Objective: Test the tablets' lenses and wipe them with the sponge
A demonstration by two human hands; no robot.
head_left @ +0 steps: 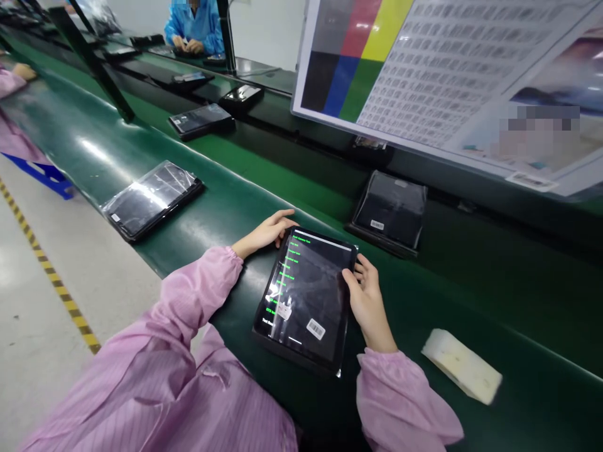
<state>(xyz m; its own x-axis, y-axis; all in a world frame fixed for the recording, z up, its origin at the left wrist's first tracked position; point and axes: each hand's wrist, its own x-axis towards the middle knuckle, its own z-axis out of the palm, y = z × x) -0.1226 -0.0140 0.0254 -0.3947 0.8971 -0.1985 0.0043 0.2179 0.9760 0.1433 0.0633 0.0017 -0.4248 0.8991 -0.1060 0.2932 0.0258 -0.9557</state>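
A black tablet (306, 295) in clear film lies on the green conveyor belt (226, 201) in front of me. Its screen shows green text lines and carries a barcode sticker. My left hand (266, 232) grips the tablet's upper left corner, fingers curled over the edge. My right hand (365, 295) holds the right edge, thumb resting on the screen and fingers behind. Both sleeves are pink.
Another wrapped tablet (151, 198) lies to the left on the belt, one (389, 210) beyond mine, more (200, 119) further up. A white foam block (461, 364) sits at right. A colour test chart (424, 69) hangs above. A person in blue (195, 28) works far off.
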